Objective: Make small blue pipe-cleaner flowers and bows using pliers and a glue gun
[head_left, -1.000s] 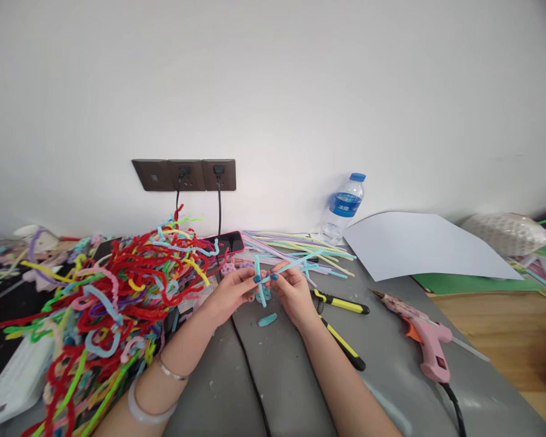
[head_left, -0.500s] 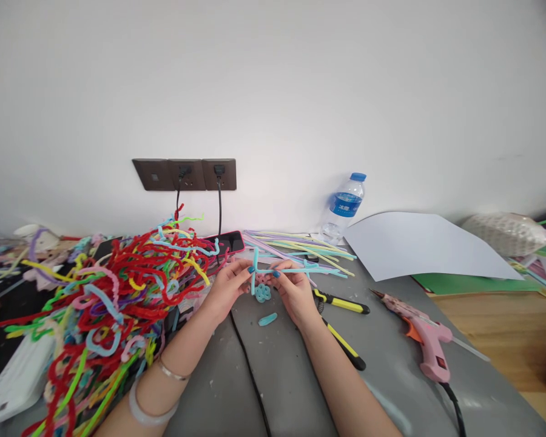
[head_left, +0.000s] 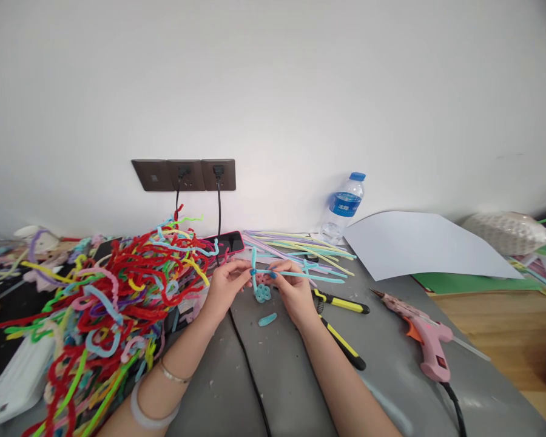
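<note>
Pinching a light-blue pipe cleaner (head_left: pixel 295 274) between both hands above the grey worktop (head_left: pixel 282 376): left hand (head_left: pixel 225 288) gripping the upright end, right hand (head_left: pixel 293 291) closing on the long stem running rightward, apparently bending it over a coiled piece (head_left: pixel 262 294).

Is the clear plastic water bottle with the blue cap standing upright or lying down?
Upright: the clear plastic water bottle stands by the wall, blue cap on top.

Pipe cleaner (head_left: pixel 300 275): fuzzy, matt blue. Tabletop (head_left: pixel 291 376): smooth grey, faint sheen. Glue gun (head_left: pixel 425 340): glossy pink plastic. Bottle (head_left: pixel 343 209): clear plastic.
</note>
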`<action>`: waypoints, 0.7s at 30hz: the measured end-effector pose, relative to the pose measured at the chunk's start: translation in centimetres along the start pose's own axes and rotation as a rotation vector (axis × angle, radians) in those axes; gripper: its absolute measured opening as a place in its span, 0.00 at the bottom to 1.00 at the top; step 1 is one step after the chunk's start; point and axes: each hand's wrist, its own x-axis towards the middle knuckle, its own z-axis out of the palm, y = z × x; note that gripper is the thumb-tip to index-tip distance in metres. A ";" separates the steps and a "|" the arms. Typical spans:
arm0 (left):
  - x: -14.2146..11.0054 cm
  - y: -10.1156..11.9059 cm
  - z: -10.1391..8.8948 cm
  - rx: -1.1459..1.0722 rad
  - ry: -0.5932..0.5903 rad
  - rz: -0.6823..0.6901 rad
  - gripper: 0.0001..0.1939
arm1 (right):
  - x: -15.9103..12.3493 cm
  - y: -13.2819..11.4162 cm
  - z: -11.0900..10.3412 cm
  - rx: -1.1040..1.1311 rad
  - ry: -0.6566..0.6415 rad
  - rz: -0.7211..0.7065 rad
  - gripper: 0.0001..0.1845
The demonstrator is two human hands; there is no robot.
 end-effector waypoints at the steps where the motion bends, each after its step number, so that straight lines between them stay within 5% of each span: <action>1: 0.0 -0.1 0.0 -0.001 0.003 -0.003 0.12 | 0.0 0.0 0.0 -0.004 -0.002 -0.002 0.08; 21: -0.2 0.4 0.1 -0.347 -0.114 -0.276 0.19 | -0.4 -0.9 0.3 0.123 -0.129 0.158 0.14</action>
